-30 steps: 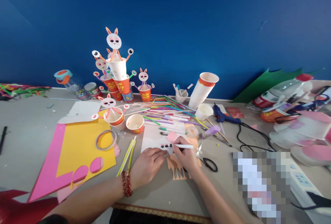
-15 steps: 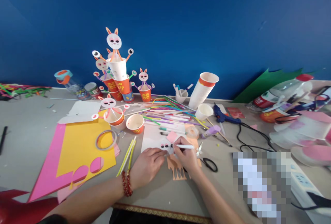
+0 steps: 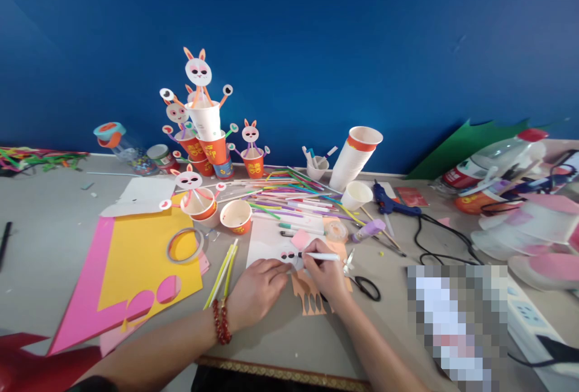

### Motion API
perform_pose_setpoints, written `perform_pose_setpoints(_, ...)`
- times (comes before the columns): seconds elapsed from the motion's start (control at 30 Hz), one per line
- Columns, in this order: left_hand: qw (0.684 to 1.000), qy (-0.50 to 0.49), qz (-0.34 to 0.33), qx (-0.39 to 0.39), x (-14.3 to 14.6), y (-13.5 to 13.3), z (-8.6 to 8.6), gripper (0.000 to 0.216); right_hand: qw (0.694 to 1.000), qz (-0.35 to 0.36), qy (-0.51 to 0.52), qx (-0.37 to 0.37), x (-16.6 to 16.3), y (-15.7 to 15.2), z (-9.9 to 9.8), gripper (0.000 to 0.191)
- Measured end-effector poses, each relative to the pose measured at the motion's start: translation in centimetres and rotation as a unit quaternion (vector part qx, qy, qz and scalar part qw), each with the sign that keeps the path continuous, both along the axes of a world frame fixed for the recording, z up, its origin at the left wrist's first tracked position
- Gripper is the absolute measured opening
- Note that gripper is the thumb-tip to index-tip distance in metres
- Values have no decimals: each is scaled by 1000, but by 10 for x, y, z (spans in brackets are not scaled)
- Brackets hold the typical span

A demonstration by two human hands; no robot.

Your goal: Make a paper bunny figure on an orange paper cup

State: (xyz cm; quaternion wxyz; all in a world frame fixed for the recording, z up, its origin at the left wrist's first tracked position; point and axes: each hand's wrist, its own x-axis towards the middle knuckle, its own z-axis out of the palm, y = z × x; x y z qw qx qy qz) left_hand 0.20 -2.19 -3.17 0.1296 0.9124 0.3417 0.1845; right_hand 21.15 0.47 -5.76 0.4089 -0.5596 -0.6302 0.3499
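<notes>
My right hand (image 3: 326,271) pinches a white marker (image 3: 328,256), its dark tip pointing left at the white paper (image 3: 260,241). Two black ovals with pink patches (image 3: 288,256) show just left of the tip. Flat on the table and the paper's lower edge lies my left hand (image 3: 262,289), fingers stretched toward those ovals, a red bead bracelet on the wrist. Under and beside my right hand is an orange sheet (image 3: 310,295) with cut-out shapes. Black-handled scissors (image 3: 367,288) rest to its right, partly hidden. A pink paper piece (image 3: 300,239) sits above the marker.
Rabbit-faced paper cups (image 3: 203,123) stand stacked at the back left. Coloured sticks (image 3: 294,193) spread across the middle, beside a leaning cup stack (image 3: 355,157). A blue glue gun (image 3: 393,202) with its cable lies right; yellow card (image 3: 140,247) and tape roll (image 3: 170,247) lie left.
</notes>
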Motion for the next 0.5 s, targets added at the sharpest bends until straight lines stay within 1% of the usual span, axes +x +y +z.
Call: perform_pose_setpoints(0.5,1000,-3,0,2,0,0,0,23,1000,0,-4,-6,0,0,-1,11)
